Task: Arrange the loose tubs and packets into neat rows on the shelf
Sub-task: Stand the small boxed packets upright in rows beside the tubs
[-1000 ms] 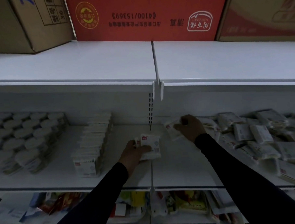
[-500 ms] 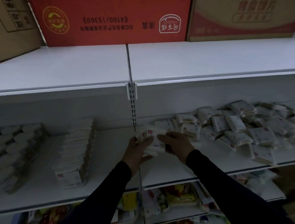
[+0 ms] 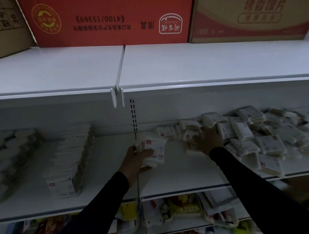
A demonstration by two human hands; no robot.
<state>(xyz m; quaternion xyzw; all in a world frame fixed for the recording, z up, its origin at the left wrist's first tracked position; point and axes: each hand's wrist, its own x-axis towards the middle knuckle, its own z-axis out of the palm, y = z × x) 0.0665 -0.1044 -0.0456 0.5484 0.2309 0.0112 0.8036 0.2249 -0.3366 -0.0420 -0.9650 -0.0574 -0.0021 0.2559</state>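
left hand (image 3: 134, 157) grips packets (image 3: 154, 150), small red label | right hand (image 3: 207, 140) fingers spread flat on packet pile (image 3: 248, 139) | red box (image 3: 108, 19) reads "4100/15369" upside down
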